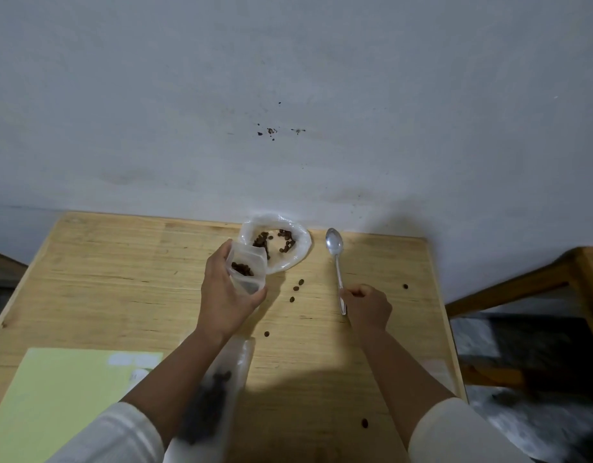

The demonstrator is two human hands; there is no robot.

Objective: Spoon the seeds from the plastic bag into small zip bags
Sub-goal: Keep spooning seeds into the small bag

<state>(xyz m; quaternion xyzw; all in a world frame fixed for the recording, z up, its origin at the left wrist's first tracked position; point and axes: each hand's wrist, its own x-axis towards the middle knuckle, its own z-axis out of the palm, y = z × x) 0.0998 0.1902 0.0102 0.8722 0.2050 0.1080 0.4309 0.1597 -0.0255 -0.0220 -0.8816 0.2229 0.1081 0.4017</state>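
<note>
My left hand (226, 295) holds a small zip bag (246, 270) upright, thumb and fingers curled round its sides; the grip is closed on it. Mouth of the zip bag faces up and away from me. A small clump of seeds (242, 269) sits inside, seen through the clear film.

Just behind the zip bag, at the far edge of the desk (121, 279), lies the plastic bag (276, 242), its mouth rolled open. Seeds are scattered across its bottom in two loose patches. The zip bag overlaps its near-left rim in this view; cannot tell if they touch.

My right hand (367, 305) has its fingers curled at the handle end of the spoon (335, 259). The spoon lies flat on the desk, bowl facing up, pointing away from me, just right of the plastic bag. Bowl holds nothing. The grip looks pinched on the handle.

Stray seeds on the desk: three (295, 289) between my hands, one nearer my left wrist, one right of my right hand, one near the front edge.

A filled zip bag (218, 392) lies under my left forearm, blurred. A pale green sheet (54, 402) lies at front left of the desk. Both sleeves are white.
</note>
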